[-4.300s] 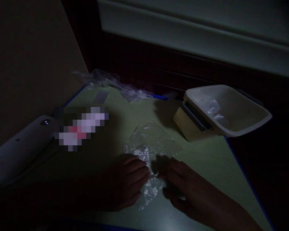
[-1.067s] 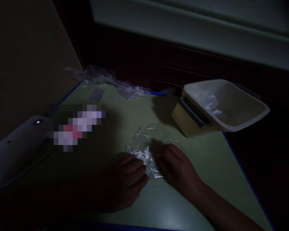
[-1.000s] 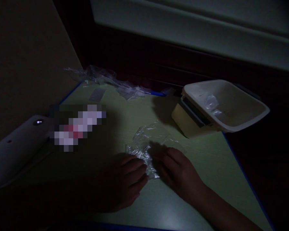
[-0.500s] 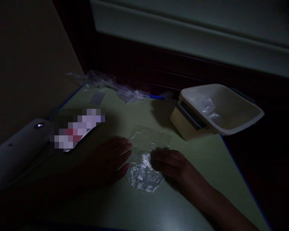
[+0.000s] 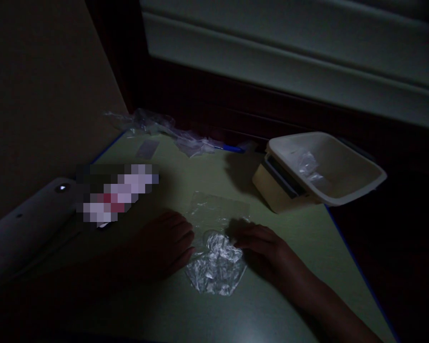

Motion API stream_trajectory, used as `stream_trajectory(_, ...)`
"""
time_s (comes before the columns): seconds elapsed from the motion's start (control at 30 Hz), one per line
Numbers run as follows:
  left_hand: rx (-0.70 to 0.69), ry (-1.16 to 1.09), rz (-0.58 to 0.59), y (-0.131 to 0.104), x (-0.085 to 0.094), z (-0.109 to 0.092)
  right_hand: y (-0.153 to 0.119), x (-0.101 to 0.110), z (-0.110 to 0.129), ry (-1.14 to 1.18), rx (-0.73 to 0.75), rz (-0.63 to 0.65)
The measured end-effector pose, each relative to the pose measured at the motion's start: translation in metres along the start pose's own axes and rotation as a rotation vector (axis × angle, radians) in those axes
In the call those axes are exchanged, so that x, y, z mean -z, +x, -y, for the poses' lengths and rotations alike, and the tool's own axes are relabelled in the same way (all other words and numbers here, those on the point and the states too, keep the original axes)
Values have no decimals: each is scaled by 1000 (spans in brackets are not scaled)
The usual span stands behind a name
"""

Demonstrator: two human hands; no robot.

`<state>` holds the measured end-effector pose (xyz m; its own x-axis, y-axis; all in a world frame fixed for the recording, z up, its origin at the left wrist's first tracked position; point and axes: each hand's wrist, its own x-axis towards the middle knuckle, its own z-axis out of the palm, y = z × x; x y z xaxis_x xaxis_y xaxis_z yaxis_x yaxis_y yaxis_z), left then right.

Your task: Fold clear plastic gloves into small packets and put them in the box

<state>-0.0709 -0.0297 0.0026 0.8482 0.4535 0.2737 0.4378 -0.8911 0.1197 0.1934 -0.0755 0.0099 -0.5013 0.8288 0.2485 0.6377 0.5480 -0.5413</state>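
Observation:
A clear plastic bag [image 5: 216, 271] lies on the pale green table between my hands. Its near part is crinkled and shiny, while its far part is flat and see-through. My left hand [image 5: 168, 245] rests at the bag's left edge, palm down, fingers slightly bent and the thumb apart from them. On the other side, my right hand [image 5: 260, 243] has its fingers together on the bag's right edge; the fingertips are partly in shadow, and the bag seems pinched there.
A cream plastic bin [image 5: 271, 188] with dark side handles leans at the table's [image 5: 289, 295] right back edge, crumpled clear plastic [image 5: 307, 164] inside. Loose plastic wrappers [image 5: 193, 143] and a blue pen-like object [image 5: 233, 148] lie along the back. A white device [image 5: 28, 221] and a blurred-out item [image 5: 117, 193] are at left.
My left fingers have curled in a little, and my right hand has shifted slightly right. The bag's crinkled part has spread and bulges up more in the middle. The view has tilted slightly.

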Motion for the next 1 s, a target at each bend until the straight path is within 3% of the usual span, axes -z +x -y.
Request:
stream_trajectory(0.2, 135, -33, -108, -2, -5, 9, 5, 9, -23, 28, -248, -162)
stream_trajectory(0.33, 239, -74, -186, -3, -12, 15, 11, 11, -39, 10, -311, -146)
stream_trajectory(0.67, 327, -94, -204, -2, -15, 19, 40, -7, -58, -58, -411, -77)
stream_trajectory(1.0, 513, -225, -205, -1, -13, 18, 47, -3, -37, 207, -330, 52)
